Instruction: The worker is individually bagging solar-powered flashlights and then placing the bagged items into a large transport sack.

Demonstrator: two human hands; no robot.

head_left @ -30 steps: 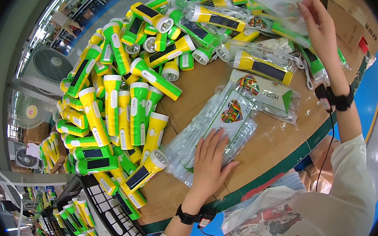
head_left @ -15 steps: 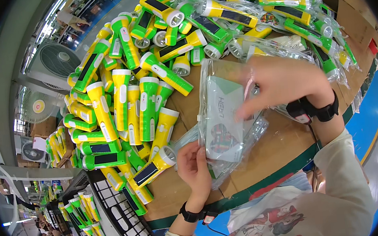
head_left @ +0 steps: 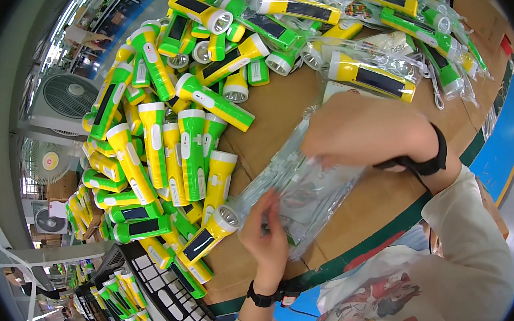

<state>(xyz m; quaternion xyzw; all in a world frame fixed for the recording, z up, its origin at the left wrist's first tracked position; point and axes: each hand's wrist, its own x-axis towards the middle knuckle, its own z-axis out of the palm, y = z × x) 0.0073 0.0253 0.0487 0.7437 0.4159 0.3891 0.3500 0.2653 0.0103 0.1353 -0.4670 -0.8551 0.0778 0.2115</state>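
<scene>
A stack of clear plastic bags (head_left: 319,198) lies on the cardboard-covered table in front of me. My left hand (head_left: 264,234) is at the stack's left edge, fingers partly curled but apart, holding nothing that I can see. Reaching across from the right, my right hand (head_left: 347,128) has its fingertips drawn together on the top plastic bag; they are partly hidden and slightly blurred. Beyond that hand lies a yellow flashlight (head_left: 365,77) in a clear bag, its dark panel facing up. Part of a white card or packet shows between them.
Loose green and yellow flashlights (head_left: 194,148) are heaped on the left. Bagged flashlights (head_left: 418,33) pile up at the far right. A black crate (head_left: 164,287) with flashlights stands at the lower left. A fan (head_left: 65,95) and other people are farther off.
The printed white-and-green packet in a clear bag has left my hands. My right hand has moved down onto the bag stack, and my left fingers have loosened. A bagged yellow flashlight now shows beyond.
</scene>
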